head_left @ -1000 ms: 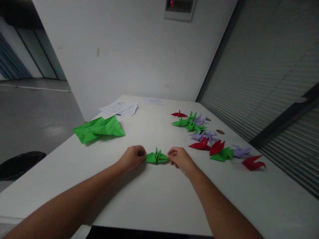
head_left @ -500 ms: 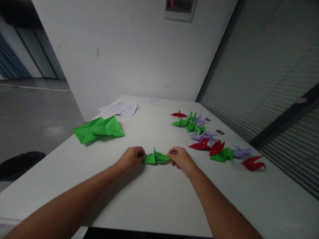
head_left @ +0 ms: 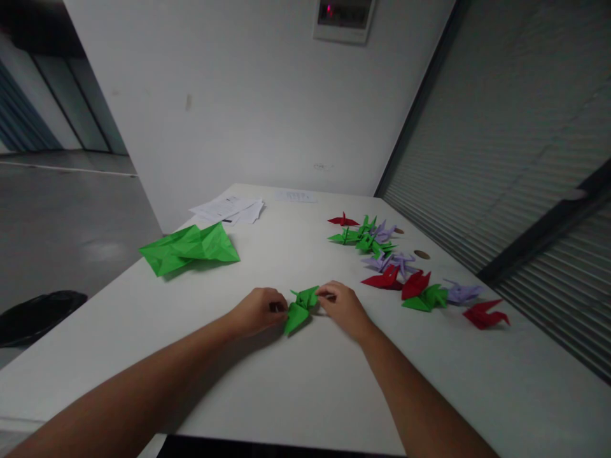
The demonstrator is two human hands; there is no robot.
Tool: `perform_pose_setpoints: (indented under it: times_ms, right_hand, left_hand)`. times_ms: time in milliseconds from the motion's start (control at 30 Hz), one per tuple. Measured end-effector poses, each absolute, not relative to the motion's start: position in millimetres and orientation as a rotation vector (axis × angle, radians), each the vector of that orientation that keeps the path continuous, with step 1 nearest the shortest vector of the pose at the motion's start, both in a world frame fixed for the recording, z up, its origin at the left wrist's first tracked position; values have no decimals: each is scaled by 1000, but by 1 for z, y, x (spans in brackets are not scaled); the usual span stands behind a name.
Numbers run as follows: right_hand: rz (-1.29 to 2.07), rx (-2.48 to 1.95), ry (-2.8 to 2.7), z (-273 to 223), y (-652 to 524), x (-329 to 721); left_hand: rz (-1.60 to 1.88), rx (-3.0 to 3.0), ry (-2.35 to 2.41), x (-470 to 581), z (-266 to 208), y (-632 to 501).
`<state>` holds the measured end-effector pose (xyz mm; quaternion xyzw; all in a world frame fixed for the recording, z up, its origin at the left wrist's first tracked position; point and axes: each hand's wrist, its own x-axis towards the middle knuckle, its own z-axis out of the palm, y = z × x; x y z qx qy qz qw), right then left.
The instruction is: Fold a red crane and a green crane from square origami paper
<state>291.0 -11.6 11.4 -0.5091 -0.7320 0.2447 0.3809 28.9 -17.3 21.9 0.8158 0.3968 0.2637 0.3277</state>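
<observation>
A folded green paper crane [head_left: 300, 310] is turned at an angle on the near middle of the white table, one wing pointing down to the left. The fingertips of my right hand [head_left: 344, 308] are pinched on its upper right wing. My left hand [head_left: 258, 312] has its fingers curled and closed at the crane's left edge; the exact hold of those fingertips is partly hidden. Both forearms reach in from the bottom of the view.
On the right lie several finished cranes: green [head_left: 367, 240], red [head_left: 485, 313] and purple [head_left: 462, 292]. Creased green paper [head_left: 191, 248] rests at the left, with printed sheets [head_left: 226, 208] behind it. A black-lined bin [head_left: 41, 315] stands beyond the table's left edge. Blinds [head_left: 501, 159] run along the right.
The green crane has turned from lying level between my hands to slanting, its left wing swung down toward me. My left hand has shifted slightly right and nearer to me.
</observation>
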Motion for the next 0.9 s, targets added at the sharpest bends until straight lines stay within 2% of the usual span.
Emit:
perform_pose_setpoints:
  times_ms: [367, 500, 700, 900]
  right_hand:
    - [674, -1264, -2020, 8, -15, 285]
    - [716, -1199, -2021, 13, -17, 284]
    - [778, -1085, -2030, 22, -24, 281]
    - [778, -1100, -2091, 25, -29, 276]
  left_hand:
    - [751, 2178, 1135, 33, 16, -17]
    - [803, 1987, 1175, 30, 13, -13]
    - [920, 1641, 941, 34, 0, -10]
    - [880, 1658, 973, 40, 2, -15]
